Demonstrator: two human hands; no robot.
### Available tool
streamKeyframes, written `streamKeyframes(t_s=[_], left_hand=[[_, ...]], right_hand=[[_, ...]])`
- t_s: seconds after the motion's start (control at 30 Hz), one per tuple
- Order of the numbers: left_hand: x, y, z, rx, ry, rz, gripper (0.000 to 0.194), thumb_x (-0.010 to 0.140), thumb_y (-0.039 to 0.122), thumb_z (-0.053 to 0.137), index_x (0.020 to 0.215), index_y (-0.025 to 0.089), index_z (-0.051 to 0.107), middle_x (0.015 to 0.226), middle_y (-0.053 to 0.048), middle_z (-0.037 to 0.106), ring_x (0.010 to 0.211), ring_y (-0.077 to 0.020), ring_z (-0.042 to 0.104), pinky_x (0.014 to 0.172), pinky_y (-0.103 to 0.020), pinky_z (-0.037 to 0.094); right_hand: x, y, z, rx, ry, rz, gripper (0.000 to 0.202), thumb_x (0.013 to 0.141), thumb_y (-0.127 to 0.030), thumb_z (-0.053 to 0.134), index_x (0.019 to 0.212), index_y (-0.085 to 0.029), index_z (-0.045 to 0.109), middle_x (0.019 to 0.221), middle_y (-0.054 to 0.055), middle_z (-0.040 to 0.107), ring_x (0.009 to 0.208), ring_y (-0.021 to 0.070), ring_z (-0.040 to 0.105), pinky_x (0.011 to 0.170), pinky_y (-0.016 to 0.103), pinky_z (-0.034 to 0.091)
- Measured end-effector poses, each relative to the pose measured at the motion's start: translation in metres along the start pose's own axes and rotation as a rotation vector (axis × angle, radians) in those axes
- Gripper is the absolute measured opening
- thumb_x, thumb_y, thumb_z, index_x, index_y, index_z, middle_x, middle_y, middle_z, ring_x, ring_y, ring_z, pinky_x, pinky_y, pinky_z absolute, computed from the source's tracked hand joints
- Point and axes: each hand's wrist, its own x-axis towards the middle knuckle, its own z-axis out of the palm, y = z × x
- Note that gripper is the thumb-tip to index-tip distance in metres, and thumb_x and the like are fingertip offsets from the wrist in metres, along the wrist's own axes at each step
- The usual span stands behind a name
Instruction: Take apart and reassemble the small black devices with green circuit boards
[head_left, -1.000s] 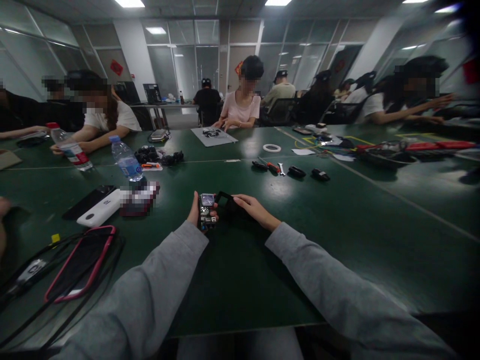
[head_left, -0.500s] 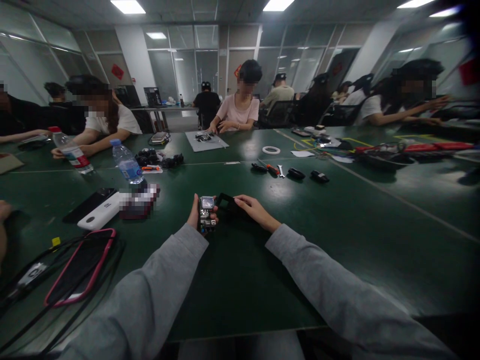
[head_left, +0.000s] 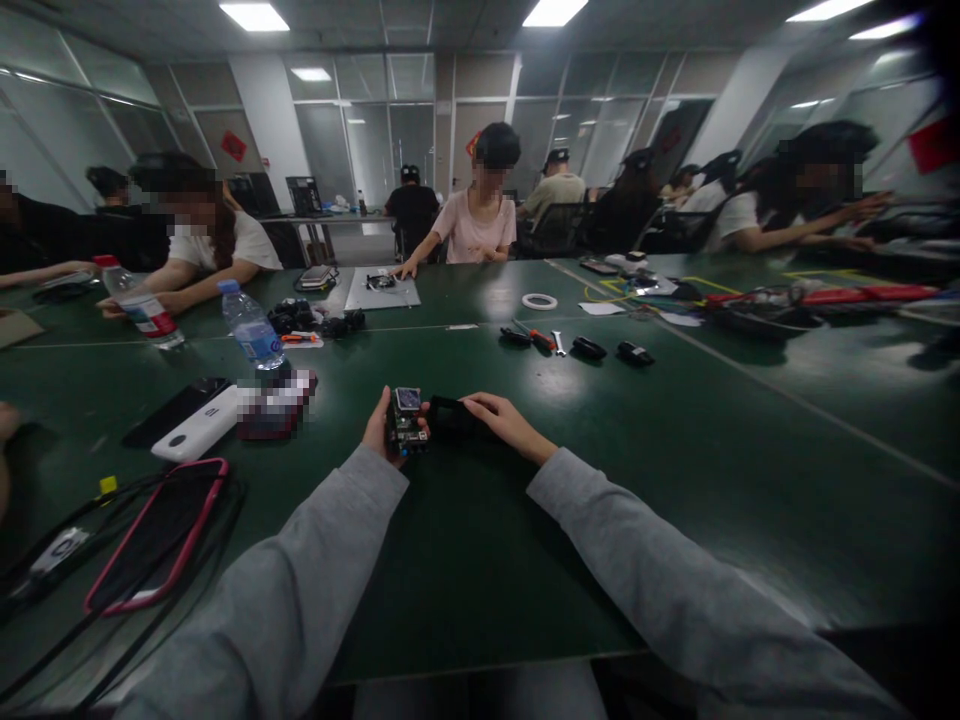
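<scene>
1. The left hand (head_left: 377, 428) has a circuit board (head_left: 409, 430) clamped between thumb and curled fingers, its small square screen (head_left: 407, 400) at the far end.
2. The right hand (head_left: 506, 422) pinches a black housing (head_left: 446, 420) by its right side — thumb and fingers closed on it.
3. Both parts are held side by side over the near middle of the green table (head_left: 487, 580); whether they touch, I cannot tell.
4. Beyond them lie an orange-handled screwdriver (head_left: 541, 341) and a wrench (head_left: 559, 344), with a white ring (head_left: 539, 301) farther back.
5. Over to the left: a blue-capped bottle (head_left: 253, 328), upright, and a pink-cased phone (head_left: 161, 525).
6. Across the table, a person in pink (head_left: 474, 225) reaches one arm toward a grey sheet (head_left: 409, 294).
</scene>
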Motion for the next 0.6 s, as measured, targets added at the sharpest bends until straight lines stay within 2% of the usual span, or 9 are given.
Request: streamKeyframes(t_s=[0.1,0.17,0.23,0.33,0.4,0.47,0.6], left_hand=[[-0.001,0.007,-0.002,-0.022,-0.012,0.031,0.046,0.084,0.05,0.045,0.109,0.014,0.057,0.081,-0.009,0.065,0.057,-0.0139,0.061,0.055,-0.029,0.051],[-0.003,0.012,-0.002,-0.038,-0.004,0.055,0.045,0.084,0.05,0.045,0.108,0.014,0.057,0.083,-0.009,0.065,0.059,-0.0142,0.061,0.055,-0.029,0.051],[-0.004,0.015,0.0,-0.051,0.013,0.074,0.044,0.084,0.049,0.046,0.106,0.014,0.058,0.087,-0.01,0.066,0.063,-0.0157,0.063,0.058,-0.031,0.053],[-0.006,0.018,0.003,-0.078,0.04,0.087,0.041,0.083,0.048,0.049,0.102,0.013,0.058,0.094,-0.012,0.067,0.075,-0.019,0.065,0.066,-0.035,0.054],[-0.007,0.017,0.006,-0.085,0.047,0.087,0.04,0.082,0.047,0.051,0.101,0.013,0.059,0.096,-0.012,0.067,0.079,-0.0203,0.066,0.069,-0.036,0.054],[-0.008,0.017,0.009,-0.072,0.048,0.084,0.04,0.083,0.046,0.05,0.102,0.012,0.059,0.094,-0.012,0.068,0.077,-0.0205,0.066,0.069,-0.036,0.054],[-0.015,0.016,0.021,-0.019,0.062,0.009,0.05,0.086,0.05,0.04,0.105,0.008,0.059,0.081,-0.012,0.068,0.07,-0.02,0.065,0.067,-0.034,0.053]], right_hand=[[-0.001,0.001,0.001,-0.039,-0.026,-0.015,0.037,0.09,-0.048,0.046,0.101,-0.018,0.065,0.1,0.004,0.063,0.094,0.0194,0.057,0.087,0.033,0.042],[0.0,0.002,0.0,-0.092,0.01,-0.018,0.036,0.091,-0.046,0.044,0.099,-0.018,0.065,0.098,0.004,0.063,0.092,0.0195,0.057,0.085,0.033,0.042],[0.0,0.002,-0.001,-0.185,0.156,-0.039,0.035,0.092,-0.043,0.041,0.099,-0.018,0.065,0.097,0.005,0.062,0.093,0.0203,0.056,0.086,0.034,0.041],[-0.003,-0.008,-0.001,-0.356,0.488,-0.136,0.032,0.094,-0.037,0.037,0.103,-0.017,0.061,0.101,0.008,0.058,0.098,0.0219,0.051,0.09,0.038,0.039],[-0.009,-0.024,0.008,-0.45,0.594,-0.228,0.03,0.095,-0.033,0.037,0.11,-0.018,0.058,0.105,0.009,0.054,0.104,0.0225,0.047,0.095,0.04,0.037],[-0.018,-0.044,0.026,-0.534,0.566,-0.319,0.029,0.093,-0.031,0.04,0.117,-0.02,0.054,0.113,0.009,0.049,0.109,0.0232,0.043,0.098,0.041,0.035],[-0.035,-0.078,0.071,-0.688,0.27,-0.479,0.042,0.09,-0.029,0.047,0.132,-0.025,0.044,0.129,0.01,0.035,0.12,0.0256,0.035,0.101,0.042,0.034]])
